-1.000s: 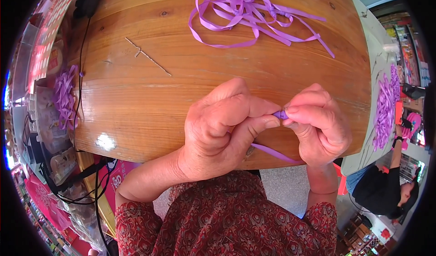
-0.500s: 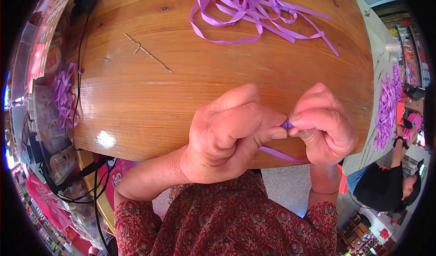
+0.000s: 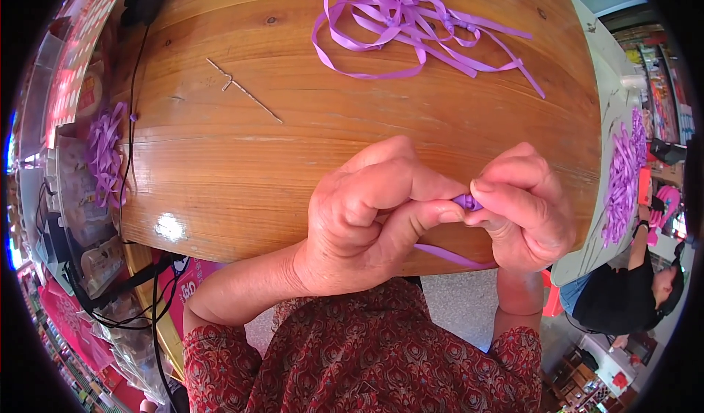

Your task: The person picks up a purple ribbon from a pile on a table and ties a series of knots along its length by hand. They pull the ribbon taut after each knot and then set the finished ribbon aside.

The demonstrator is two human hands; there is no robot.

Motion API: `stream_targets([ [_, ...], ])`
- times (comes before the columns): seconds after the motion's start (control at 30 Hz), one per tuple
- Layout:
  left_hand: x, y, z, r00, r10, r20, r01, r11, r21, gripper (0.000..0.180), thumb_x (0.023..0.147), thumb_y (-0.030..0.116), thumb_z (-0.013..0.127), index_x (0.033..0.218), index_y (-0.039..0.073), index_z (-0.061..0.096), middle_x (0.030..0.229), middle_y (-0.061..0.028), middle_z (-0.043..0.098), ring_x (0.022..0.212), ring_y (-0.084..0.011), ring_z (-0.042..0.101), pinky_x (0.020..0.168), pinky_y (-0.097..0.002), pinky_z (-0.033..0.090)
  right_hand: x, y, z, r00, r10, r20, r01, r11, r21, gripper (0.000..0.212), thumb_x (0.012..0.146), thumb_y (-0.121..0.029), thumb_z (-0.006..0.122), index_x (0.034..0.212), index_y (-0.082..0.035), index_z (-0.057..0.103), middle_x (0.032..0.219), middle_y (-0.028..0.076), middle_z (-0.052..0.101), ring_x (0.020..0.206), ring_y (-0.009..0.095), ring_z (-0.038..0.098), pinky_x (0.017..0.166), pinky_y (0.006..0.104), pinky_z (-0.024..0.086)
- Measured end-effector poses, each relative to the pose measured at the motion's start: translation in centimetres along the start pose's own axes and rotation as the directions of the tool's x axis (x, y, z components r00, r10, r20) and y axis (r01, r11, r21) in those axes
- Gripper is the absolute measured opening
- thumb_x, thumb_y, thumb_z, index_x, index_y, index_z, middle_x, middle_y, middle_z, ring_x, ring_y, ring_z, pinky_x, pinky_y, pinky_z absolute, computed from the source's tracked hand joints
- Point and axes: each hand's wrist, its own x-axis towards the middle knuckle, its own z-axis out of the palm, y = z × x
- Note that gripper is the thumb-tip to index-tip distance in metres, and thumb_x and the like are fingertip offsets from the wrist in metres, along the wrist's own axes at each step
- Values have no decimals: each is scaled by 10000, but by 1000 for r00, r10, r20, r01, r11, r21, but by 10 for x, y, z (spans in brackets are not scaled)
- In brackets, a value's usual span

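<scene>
Between my two hands, over the near right part of the wooden table (image 3: pixel 242 171), is a small purple ribbon knot (image 3: pixel 467 202). My left hand (image 3: pixel 381 211) pinches it from the left with thumb and forefinger. From the right, the thumb and forefinger of my right hand (image 3: pixel 524 208) close on its other side. Below the fingers a loose length of purple ribbon (image 3: pixel 456 256) crosses near the table's edge. A heap of purple ribbons (image 3: pixel 400 24), some with knots, lies at the far side of the table.
A thin twisted wire tool (image 3: pixel 246 92) rests on the table's left part. At the left edge hang more purple ribbons (image 3: pixel 107 153) beside a black cable (image 3: pixel 129 138). Another purple bundle (image 3: pixel 623 182) lies on a pale surface at right; a person in black (image 3: pixel 612 299) is beyond it.
More of the purple knot shows between my fingertips as my hands have shifted slightly apart. Both hands keep their pinch. The view has moved a little.
</scene>
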Motion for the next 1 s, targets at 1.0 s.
stream_targets([
  [1.0,0,-5,-6,972,-57,229,83,991,-107,64,798,35,682,851,23,649,717,-56,572,610,-137,534,539,-266,404,-1,5,-10,996,-20,92,19,1000,12,253,573,-99,798,791,-48,680,743,26,594,625,148,528,515,242,408],
])
